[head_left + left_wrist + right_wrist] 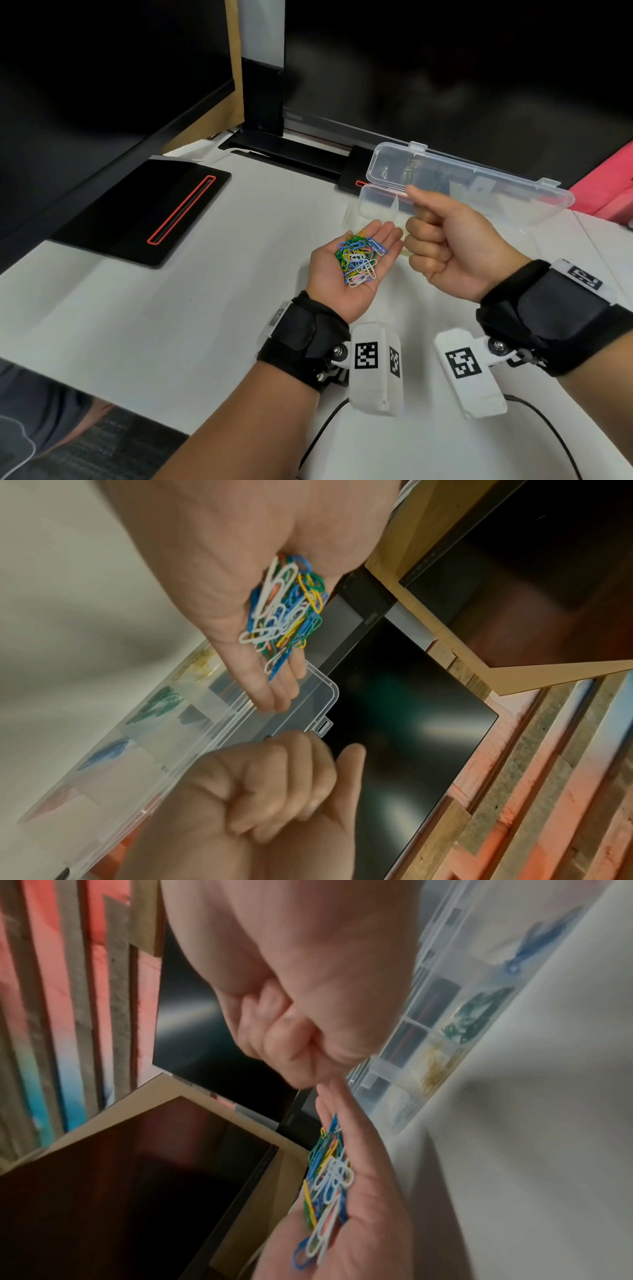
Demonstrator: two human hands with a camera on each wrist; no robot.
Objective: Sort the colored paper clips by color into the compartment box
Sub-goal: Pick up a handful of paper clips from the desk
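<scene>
A mixed pile of colored paper clips (359, 257) lies on the upturned palm of my left hand (390, 240), whose fingers are stretched flat. The same pile (287, 610) shows blue, green, yellow and white clips. Just to its right my right hand (442, 240) is curled into a fist with the thumb sticking out, and no clip shows in it. Behind both hands stands the clear compartment box (376, 202) with its lid (462, 174) open. Sorted yellow clips (198, 664), green clips (161, 702) and blue clips (109, 750) sit in separate compartments.
A black monitor base (144, 212) with a red line lies at the left on the white table (239, 308). Dark screens stand at the back. A pink object (609, 192) sits at the far right. Black cables (548, 428) run near the front edge.
</scene>
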